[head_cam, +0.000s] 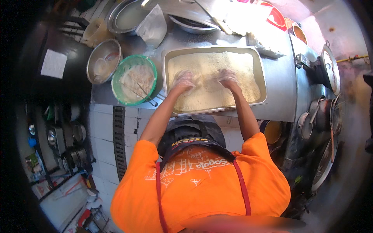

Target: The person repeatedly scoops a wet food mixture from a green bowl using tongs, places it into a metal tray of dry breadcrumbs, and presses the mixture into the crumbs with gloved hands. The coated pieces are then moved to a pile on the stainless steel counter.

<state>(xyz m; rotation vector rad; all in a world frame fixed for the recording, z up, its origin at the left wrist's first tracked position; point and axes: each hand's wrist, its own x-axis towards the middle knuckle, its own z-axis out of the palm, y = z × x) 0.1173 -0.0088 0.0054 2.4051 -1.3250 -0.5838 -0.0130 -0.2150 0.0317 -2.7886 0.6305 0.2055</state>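
Observation:
A large rectangular metal tray [264,87] lies before me, filled with a layer of pale yellow crumbs or flour [212,99]. My left hand [184,78], in a clear plastic glove, presses into the crumbs on the left side of the tray. Farther right, my right hand [228,76] wears the same kind of glove and also touches the crumbs. The fingers of both hands are blurred and partly sunk, so whether they grip anything is hidden. Left of the tray stands a green plastic basin [155,74] with pieces in white batter [137,78] and metal tongs [144,91] resting in it.
Beside the green basin is a steel bowl [89,62]. Behind stand a wide metal basin [110,21] and a white plastic bag [153,27]. All these rest on a stainless-steel table [276,102]. Pots and pans [320,113] are at the right, near a stove.

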